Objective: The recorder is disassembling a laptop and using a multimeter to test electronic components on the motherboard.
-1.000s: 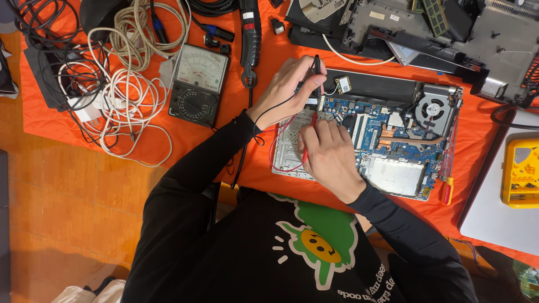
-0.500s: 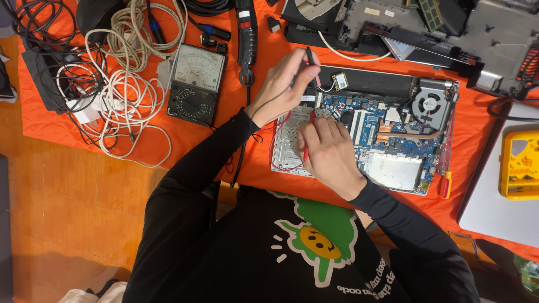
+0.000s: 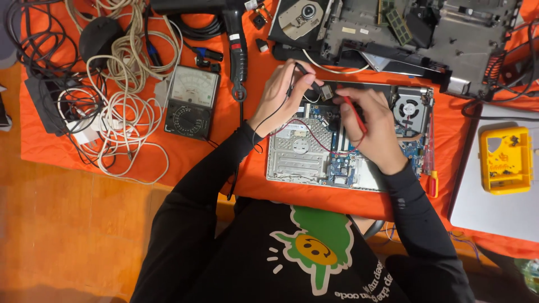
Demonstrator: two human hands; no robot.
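Note:
An opened laptop base (image 3: 297,163) with its blue circuit board and fan (image 3: 408,108) lies on the orange cloth (image 3: 236,140). My left hand (image 3: 281,95) pinches a black test probe whose tip rests near the board's top left. My right hand (image 3: 373,129) grips a red test probe (image 3: 353,112), with its tip at the same upper part of the board. Red and black leads trail across the metal plate. An analog multimeter (image 3: 191,102) sits to the left of my left hand.
Tangled white and black cables (image 3: 118,101) cover the left side. A black soldering gun (image 3: 236,45) and a dismantled laptop chassis (image 3: 426,39) lie at the back. A yellow parts box (image 3: 506,160) rests on a silver laptop lid (image 3: 499,207) at right. A screwdriver (image 3: 432,179) lies beside the laptop.
My right hand has moved up and right across the board with the red probe, uncovering the metal plate. My left hand stays at the board's top left with the black probe.

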